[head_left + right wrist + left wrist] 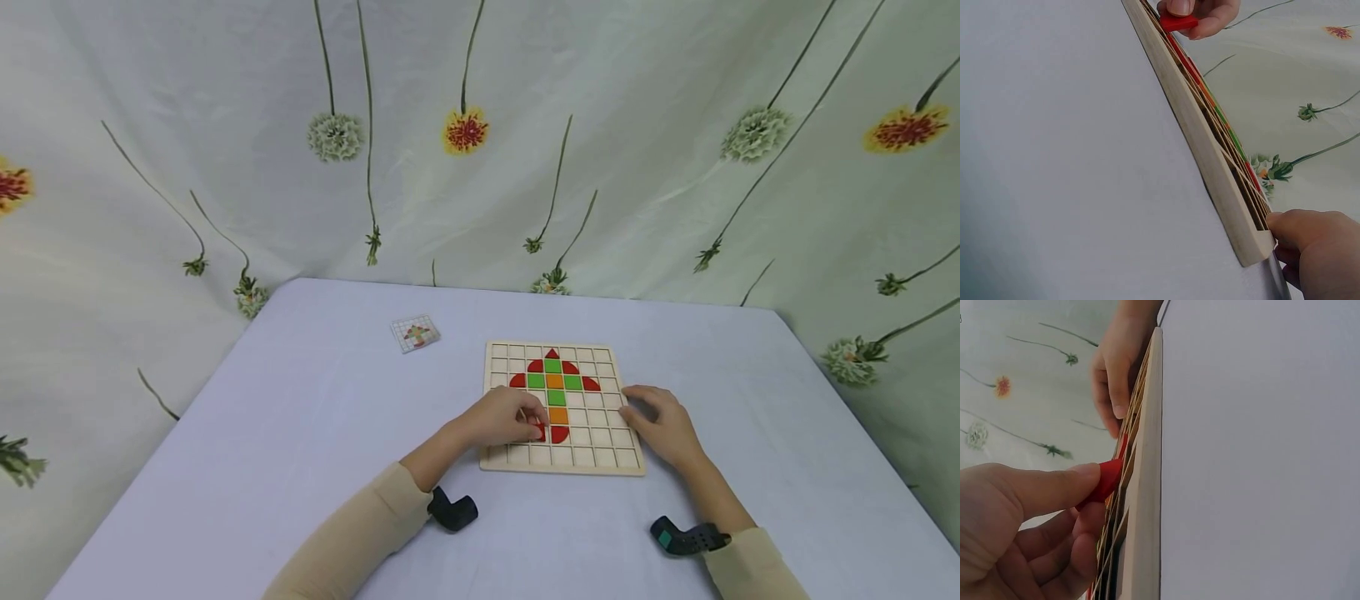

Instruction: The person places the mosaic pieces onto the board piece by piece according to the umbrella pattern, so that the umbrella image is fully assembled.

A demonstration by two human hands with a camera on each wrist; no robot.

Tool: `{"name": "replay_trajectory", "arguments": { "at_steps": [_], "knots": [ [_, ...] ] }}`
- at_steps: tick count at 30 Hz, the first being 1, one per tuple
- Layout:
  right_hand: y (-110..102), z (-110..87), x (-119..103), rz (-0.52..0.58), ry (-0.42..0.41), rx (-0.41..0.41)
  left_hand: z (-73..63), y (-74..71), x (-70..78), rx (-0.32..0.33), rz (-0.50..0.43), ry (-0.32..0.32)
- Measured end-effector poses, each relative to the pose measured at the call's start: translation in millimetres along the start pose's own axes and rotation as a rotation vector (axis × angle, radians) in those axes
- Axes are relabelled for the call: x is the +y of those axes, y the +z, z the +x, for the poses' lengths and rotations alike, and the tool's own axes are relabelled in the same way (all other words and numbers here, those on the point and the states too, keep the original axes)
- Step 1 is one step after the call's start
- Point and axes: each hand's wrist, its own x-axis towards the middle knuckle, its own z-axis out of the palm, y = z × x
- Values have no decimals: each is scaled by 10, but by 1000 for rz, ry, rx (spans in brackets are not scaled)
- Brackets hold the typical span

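A wooden grid board (600, 457) lies on the table, with red, green and orange pieces set in its cells. My left hand (504, 417) is over the board's lower left, pinching a red piece (1107, 479) between thumb and fingers. In the left wrist view this piece is tilted, its edge right at the grid. Beside it in the head view sits a red rounded piece (560, 434), below an orange square (558, 415). My right hand (663, 425) rests at the board's right edge, thumb and forefinger apart and touching the rim.
A small card (415, 333) with a coloured grid picture lies to the board's far left. White cloth covers the table (315, 400). Behind it hangs a flower-printed curtain (637, 208). Dark bands with cameras (686, 537) are on both wrists.
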Motion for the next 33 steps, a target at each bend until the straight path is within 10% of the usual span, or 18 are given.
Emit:
{"name": "replay_trajectory", "arguments": {
  "at_steps": [33],
  "knots": [
    [-8,0,-9,5,3,-4,7,138,84,119,93,-52]
  ]
}}
